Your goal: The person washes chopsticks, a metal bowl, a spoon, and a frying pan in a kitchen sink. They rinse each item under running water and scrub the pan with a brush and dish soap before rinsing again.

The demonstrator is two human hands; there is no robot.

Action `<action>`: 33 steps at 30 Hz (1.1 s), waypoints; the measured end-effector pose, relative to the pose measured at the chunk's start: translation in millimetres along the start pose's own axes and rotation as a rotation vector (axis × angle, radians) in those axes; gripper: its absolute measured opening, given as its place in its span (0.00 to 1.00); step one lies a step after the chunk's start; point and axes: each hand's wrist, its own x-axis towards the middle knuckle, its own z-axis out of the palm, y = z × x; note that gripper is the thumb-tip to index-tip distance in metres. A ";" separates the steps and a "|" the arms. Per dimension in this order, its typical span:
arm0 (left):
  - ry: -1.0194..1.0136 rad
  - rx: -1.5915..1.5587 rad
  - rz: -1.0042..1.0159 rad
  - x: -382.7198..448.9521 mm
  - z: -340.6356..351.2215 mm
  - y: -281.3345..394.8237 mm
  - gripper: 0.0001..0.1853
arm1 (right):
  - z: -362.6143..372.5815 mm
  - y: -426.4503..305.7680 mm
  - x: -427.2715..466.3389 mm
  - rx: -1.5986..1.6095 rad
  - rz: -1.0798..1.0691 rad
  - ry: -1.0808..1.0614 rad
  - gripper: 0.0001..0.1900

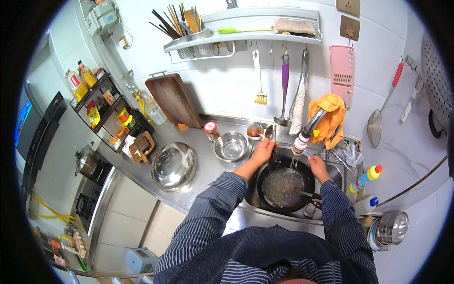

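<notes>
A black wok (pixel 265 184) sits in the stainless steel sink (pixel 333 174), holding cloudy water. Above it, the faucet (pixel 300 142) runs a stream into the wok. My left hand (pixel 264 152) is closed around the wok's dark handle (pixel 272 164) at the far left of the rim. My right hand (pixel 318 167) is by the far right rim, fingers curled near the faucet's base; what they touch is unclear. A utensil with a dark handle (pixel 314 195) leans over the wok's right side, its other end in the water.
Left of the sink stand a steel bowl (pixel 230 147), a red-lidded jar (pixel 211 131) and a domed metal lid (pixel 175 167). An orange cloth (pixel 328 117) hangs behind the faucet. Cleaning bottles (pixel 365 179) line the right edge. A ladle (pixel 284 88) and brush (pixel 259 78) hang on the wall.
</notes>
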 end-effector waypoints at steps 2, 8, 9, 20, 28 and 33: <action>0.031 0.283 0.117 11.5 -41.3 -3.1 0.21 | 11.4 -21.1 -6.9 0.178 0.097 -0.075 0.13; -0.067 -0.408 -0.037 102.4 -206.7 82.1 0.15 | 8.8 -53.1 -38.8 0.310 0.296 -0.318 0.12; -0.037 -0.480 -0.093 117.7 -222.1 108.8 0.13 | 1.0 -54.7 -44.1 0.313 0.359 -0.319 0.12; 1.112 0.056 0.283 246.4 -424.9 219.4 0.18 | -3.0 -71.4 -104.4 0.442 0.452 -0.346 0.13; 1.019 0.589 0.238 313.4 -426.1 129.1 0.19 | -3.5 -73.2 -143.2 0.571 0.321 -0.302 0.09; 0.909 0.941 0.175 339.0 -438.6 95.8 0.25 | 7.0 -68.6 -137.2 0.537 0.405 -0.197 0.13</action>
